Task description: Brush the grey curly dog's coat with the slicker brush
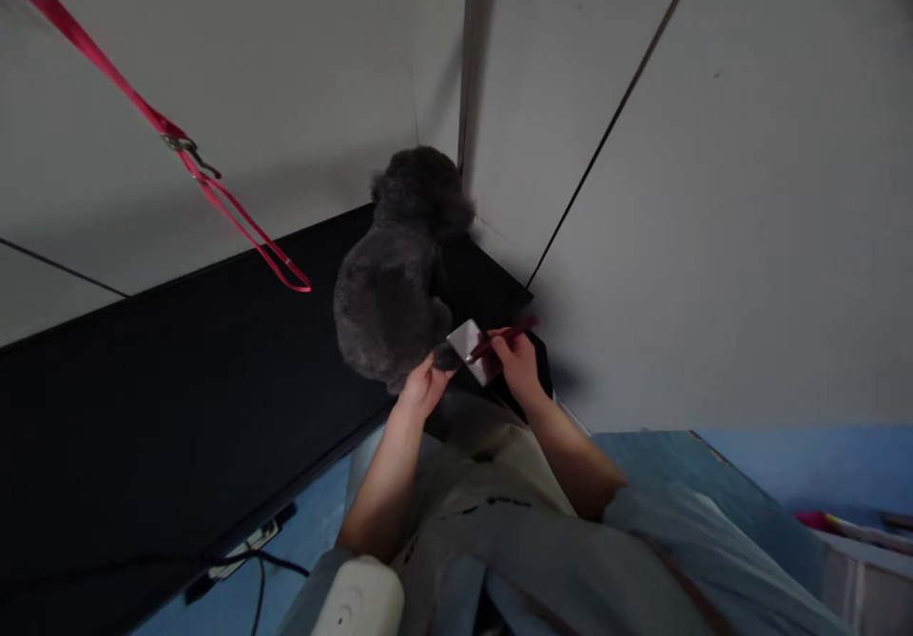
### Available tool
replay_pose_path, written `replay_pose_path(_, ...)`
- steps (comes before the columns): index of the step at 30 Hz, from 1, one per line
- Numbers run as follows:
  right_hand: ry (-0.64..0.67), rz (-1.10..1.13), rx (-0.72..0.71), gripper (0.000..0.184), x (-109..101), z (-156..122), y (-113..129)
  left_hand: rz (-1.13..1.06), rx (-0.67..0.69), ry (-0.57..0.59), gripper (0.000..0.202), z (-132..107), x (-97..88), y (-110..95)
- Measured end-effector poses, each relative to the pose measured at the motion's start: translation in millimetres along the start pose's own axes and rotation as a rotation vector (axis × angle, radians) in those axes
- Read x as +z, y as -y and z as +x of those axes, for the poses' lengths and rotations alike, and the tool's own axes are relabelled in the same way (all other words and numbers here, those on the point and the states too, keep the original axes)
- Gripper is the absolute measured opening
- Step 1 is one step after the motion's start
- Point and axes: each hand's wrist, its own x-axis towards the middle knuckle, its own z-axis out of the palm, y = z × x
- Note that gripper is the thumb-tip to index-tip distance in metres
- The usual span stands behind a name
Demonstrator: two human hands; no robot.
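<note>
A small dark grey fluffy dog (396, 275) sits on a black grooming table (178, 398), its back toward me, in the corner of the room. My left hand (422, 391) is closed around a tuft of fur or the tail at the dog's rear. My right hand (514, 358) grips the reddish handle of a slicker brush (472, 346), whose pale rectangular head rests against the dog's rear beside my left hand.
A red grooming leash (214, 189) with a metal clip hangs loose from upper left above the table. White walls meet behind the dog, with a vertical pole (472, 56) in the corner. Cables and a power strip (246, 546) lie under the table edge. Blue floor lies to the right.
</note>
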Motion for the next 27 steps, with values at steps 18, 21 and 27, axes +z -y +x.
replay_pose_path(18, 0.072, -0.028, -0.021, 0.027, -2, 15, -18, 0.01, 0.005, -0.043, 0.022, 18, 3.5, -10)
replay_pose_path(21, -0.206, -0.113, -0.02, 0.031, -19, 37, -31, 0.004, 0.138, -0.081, 0.026, 21, -14.6, -15)
replay_pose_path(27, 0.196, -0.082, 0.266, 0.044, -46, 13, -63, 0.382, 0.237, -0.126, 0.027, -6, -65.2, -55)
